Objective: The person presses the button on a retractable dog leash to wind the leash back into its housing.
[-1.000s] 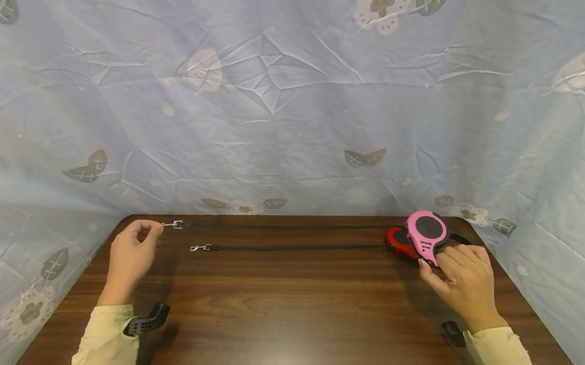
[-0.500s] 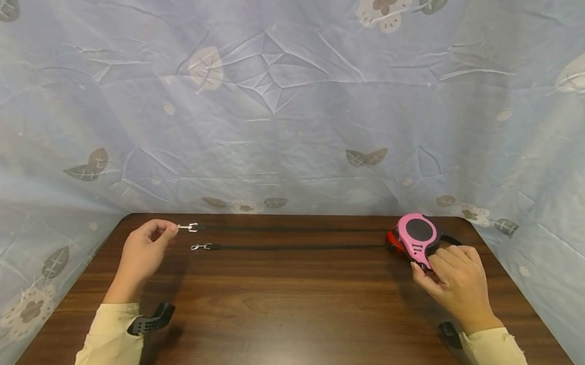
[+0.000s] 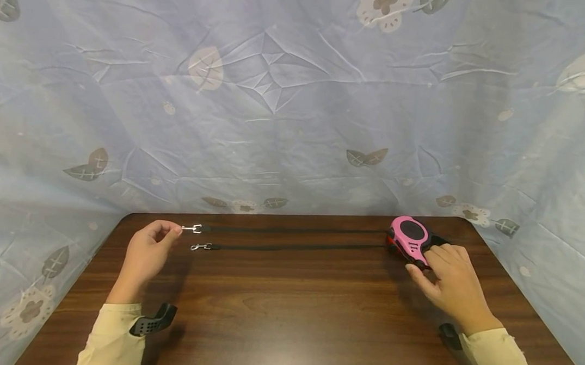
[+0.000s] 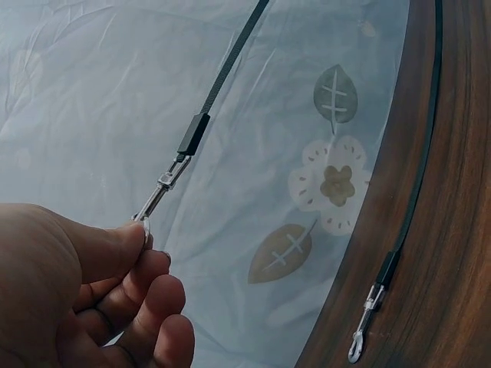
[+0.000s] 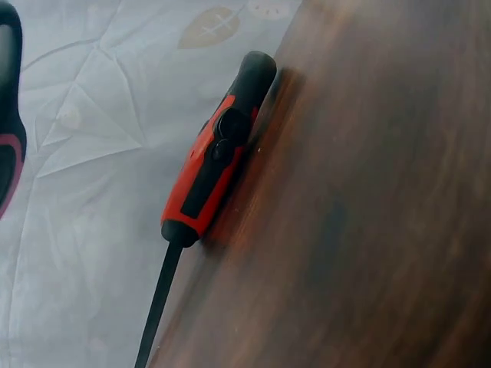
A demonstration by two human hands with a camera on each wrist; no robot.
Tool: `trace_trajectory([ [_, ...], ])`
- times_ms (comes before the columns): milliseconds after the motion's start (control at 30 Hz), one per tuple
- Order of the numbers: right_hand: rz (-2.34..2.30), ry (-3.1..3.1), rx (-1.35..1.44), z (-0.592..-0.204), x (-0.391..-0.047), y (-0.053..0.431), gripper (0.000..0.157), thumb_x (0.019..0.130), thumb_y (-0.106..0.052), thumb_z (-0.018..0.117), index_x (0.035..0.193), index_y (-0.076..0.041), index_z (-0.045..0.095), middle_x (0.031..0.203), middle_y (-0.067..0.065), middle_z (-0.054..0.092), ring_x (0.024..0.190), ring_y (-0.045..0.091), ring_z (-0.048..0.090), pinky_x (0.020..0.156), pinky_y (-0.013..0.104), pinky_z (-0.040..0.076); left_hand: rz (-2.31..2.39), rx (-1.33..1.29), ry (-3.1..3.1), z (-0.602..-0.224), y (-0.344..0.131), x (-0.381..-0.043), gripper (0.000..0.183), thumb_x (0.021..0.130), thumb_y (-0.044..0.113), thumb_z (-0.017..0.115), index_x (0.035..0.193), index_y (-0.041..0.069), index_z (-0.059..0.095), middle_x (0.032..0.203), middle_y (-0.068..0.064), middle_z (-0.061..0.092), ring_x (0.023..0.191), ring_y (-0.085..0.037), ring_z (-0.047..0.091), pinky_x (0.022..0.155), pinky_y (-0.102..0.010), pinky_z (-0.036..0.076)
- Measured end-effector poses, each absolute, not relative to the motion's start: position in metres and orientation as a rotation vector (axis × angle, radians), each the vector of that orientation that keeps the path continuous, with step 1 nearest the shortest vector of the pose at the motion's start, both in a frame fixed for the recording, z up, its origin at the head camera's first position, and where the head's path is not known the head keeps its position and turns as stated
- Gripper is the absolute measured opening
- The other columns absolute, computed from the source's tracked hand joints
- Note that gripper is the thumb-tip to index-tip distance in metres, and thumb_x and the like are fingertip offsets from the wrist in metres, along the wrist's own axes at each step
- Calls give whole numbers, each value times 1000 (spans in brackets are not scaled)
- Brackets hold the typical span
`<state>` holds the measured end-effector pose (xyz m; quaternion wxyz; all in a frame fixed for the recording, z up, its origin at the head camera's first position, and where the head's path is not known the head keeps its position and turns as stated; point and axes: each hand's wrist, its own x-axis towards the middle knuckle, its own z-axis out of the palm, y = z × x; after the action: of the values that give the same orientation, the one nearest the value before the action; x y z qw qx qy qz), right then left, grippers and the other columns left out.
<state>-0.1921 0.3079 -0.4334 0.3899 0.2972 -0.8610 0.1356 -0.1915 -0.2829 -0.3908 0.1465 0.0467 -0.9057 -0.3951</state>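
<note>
Red leash (image 5: 213, 165) on wood-grain table (image 3: 287, 302)

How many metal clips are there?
2 in view: the left hand pinches one clip, and the other clip lies on the table.

In my head view, a tilted pink leash (image 3: 410, 234) partly hides a red leash (image 5: 201, 172); their black straps (image 5: 158, 307) extend leftward.

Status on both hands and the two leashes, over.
Left hand pinching metal clip; right hand gripping pink leash case. Black strap stretched between them. Red leash case on table, partly hidden in head view. No tangle visible.
</note>
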Motion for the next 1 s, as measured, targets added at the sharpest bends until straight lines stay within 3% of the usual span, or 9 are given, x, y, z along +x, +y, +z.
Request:
trace_trajectory([
  [167,391,-2304,786,-432,-190,309,16,90,-24,51,79,-14,47,77,-2,45,78,21,43,83,44,32,-1134,117,-2612,-391,-282,-192,33,107,36,57,112,5,70,94,-12,70,85,-23,65,64,-29,49],
  [300,394,-2335,818,-431,-189,309,8,86,-15,49,79,-16,45,78,-3,42,80,21,44,85,43,32,-1124,109,-2613,-392,-282,-192,34,107,36,58,112,5,70,94,-13,70,84,-23,65,63,-29,49],
  [400,392,-2346,845,-432,-189,308,10,88,-13,48,80,-18,44,80,-4,41,83,21,44,86,44,32,-1114,86,-2611,-393,-282,-192,35,107,36,58,111,4,70,93,-13,71,80,-18,64,61,-28,48],
  [500,378,-2360,875,-433,-190,307,12,97,-15,48,85,-16,48,85,-4,43,87,21,44,88,44,32,-1121,59,-2606,-393,-282,-191,34,106,36,59,110,4,70,93,-14,71,78,-15,63,61,-28,48],
  [633,350,-2352,917,-435,-193,305,32,112,-30,40,98,-7,59,95,-1,54,93,24,50,91,46,35,-1114,55,-2607,-394,-281,-192,31,107,34,59,109,4,70,94,-15,71,78,-17,63,61,-28,48],
  [800,335,-2256,930,-437,-195,303,53,112,-43,39,105,0,69,98,8,65,94,30,59,92,46,39,-1108,68,-2609,-396,-282,-193,29,107,30,60,109,4,70,93,-16,71,76,-15,61,61,-29,48],
  [1000,323,-2128,929,-435,-196,301,52,111,-43,44,101,-3,76,97,11,66,92,34,60,91,50,40,-1088,61,-2606,-396,-283,-194,29,107,32,59,109,5,70,94,-16,72,76,-18,63,60,-29,49],
])
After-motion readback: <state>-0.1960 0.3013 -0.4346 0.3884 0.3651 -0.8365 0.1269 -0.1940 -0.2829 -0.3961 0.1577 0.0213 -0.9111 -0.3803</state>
